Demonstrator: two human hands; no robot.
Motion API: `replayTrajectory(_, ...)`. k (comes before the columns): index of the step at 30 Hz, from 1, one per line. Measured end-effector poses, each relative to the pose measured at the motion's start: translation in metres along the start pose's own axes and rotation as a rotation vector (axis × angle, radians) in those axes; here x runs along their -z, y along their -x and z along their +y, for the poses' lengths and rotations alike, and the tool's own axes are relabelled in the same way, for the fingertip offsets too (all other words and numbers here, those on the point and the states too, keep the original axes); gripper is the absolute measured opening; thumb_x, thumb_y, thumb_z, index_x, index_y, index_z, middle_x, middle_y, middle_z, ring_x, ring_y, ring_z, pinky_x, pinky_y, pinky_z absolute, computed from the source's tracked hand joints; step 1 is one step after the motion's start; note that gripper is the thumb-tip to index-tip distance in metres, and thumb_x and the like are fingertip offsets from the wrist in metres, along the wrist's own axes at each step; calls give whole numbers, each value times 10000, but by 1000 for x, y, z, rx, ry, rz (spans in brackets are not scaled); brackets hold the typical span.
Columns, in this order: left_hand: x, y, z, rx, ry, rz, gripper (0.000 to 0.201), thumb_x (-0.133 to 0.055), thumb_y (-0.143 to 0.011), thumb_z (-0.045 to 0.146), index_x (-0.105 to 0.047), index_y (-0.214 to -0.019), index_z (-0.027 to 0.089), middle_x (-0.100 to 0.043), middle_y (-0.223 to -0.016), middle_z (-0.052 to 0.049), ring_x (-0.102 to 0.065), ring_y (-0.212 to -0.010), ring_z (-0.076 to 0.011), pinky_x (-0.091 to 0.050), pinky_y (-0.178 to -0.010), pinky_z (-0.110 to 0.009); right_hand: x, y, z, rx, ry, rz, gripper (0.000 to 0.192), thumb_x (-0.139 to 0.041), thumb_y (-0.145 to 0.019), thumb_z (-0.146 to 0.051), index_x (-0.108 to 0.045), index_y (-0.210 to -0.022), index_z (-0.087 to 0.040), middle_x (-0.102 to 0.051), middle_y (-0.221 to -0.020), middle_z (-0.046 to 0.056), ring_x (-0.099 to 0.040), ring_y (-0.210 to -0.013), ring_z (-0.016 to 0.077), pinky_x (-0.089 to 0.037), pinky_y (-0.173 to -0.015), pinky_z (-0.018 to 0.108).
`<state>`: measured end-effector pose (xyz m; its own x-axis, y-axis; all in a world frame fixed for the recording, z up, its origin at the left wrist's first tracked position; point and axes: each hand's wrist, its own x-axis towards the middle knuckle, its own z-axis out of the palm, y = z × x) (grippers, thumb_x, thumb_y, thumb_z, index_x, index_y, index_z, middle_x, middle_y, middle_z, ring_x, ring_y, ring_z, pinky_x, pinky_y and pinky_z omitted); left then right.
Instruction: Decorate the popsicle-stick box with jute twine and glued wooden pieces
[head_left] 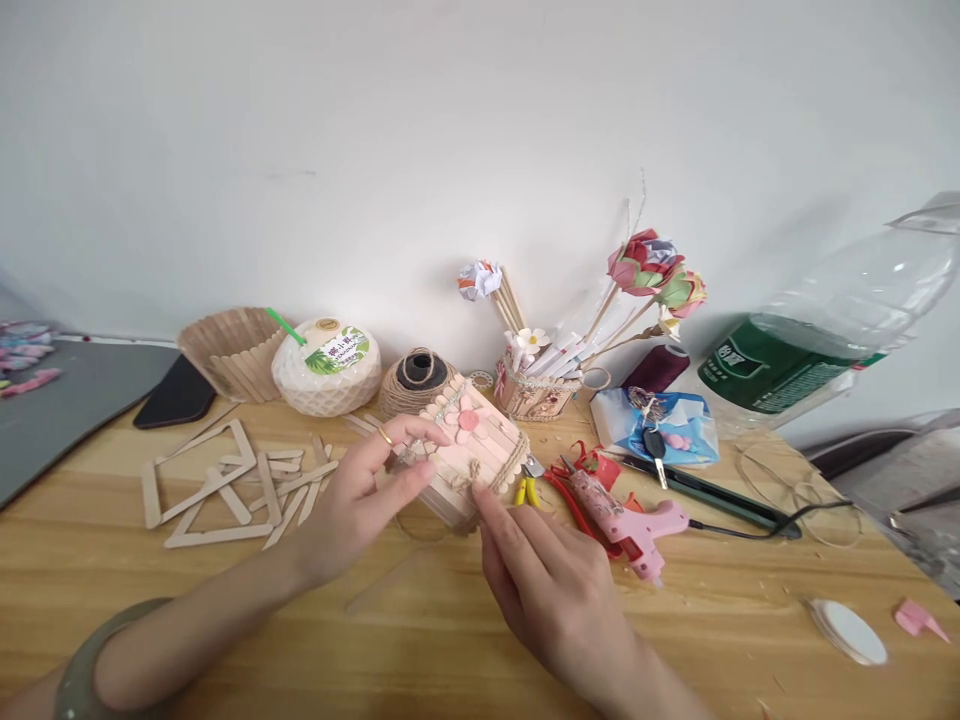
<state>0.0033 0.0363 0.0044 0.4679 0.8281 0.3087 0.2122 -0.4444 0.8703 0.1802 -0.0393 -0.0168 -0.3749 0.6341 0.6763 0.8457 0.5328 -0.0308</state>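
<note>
Gripping the craft-stick box (474, 462) by its nine-o'clock end, our left hand (358, 500) holds it; our right hand (551, 590), uncurled, fingertips its six-o'clock edge, long axis ten-to-four.

Your left hand (358, 500) grips the pink stick box (474, 452) by its near-left edge, thumb and forefinger pinched on it, a gold ring (385, 436) on one finger. Your right hand (551, 585) points its forefinger at the twine bow (466, 477) on the box's front, touching it. Just beyond your right fingertips lie yellow-handled pliers (527, 488) and a pink glue gun (626, 518). Left of your left fingers lie loose wooden sticks (247, 485); a twine spool (417, 382) stands beyond them.
</note>
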Motion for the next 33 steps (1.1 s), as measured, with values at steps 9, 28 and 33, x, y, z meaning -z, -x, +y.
replayTrajectory(9, -10, 2, -4, 127, 41, 111, 180, -614, -724, 269, -448, -753, 208, -434, -620, 65, -382, -520, -88, -327, -484, -190, -4, 3, -4, 31, -18, -29, 290, -490, -844, -96, -497, -1130, -51, -625, -627, 18, -528, -509, 116, -382, -438, 240)
replayTrajectory(28, 0, -12, -16, 143, 248, -14, 187, -630, -712, 266, -461, -733, 188, -457, -682, 58, -396, -594, -90, -306, -554, -205, -12, 6, -1, 78, 0, -80, 306, -472, -841, -83, -498, -1144, -54, -601, -594, -2, -518, -494, 118, -362, -435, 249)
replayTrajectory(33, 8, -16, -18, 53, 189, -117, 61, -546, -756, 223, -505, -744, 180, -484, -711, 35, -431, -693, -122, -327, -641, -227, -18, 9, -1, 106, -4, -115, 332, -467, -844, -85, -474, -1173, -41, -589, -574, -10, -506, -461, 118, -353, -421, 252)
